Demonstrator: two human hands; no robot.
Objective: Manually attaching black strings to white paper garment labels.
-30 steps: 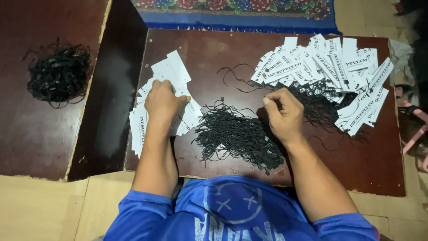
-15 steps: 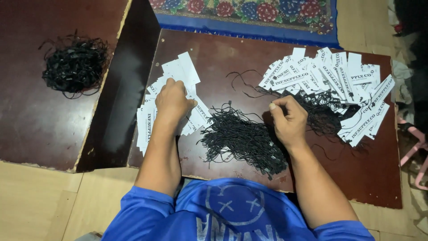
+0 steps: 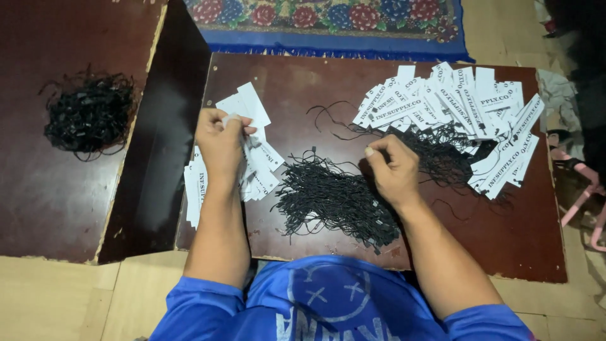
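Head view. Step in hand, judged: pairing tag with string. Left hand [image 3: 221,142] pinches white paper tag [image 3: 243,106] over tag stack [image 3: 197,189], left of black string pile [image 3: 331,202]. Right hand [image 3: 392,169], fingers closed, plucks at pile's right edge; held strand not discernible. Next move needs one strand separated. Finished tags [image 3: 454,104] behind-right of pile; bare board [image 3: 284,82] behind it; board front edge close.

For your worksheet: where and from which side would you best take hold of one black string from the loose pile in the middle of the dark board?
Probably pinch a single free end at the upper edge of the middle string pile, coming from above with the right hand. There the strands stick out apart; the centre is a thick tangle.
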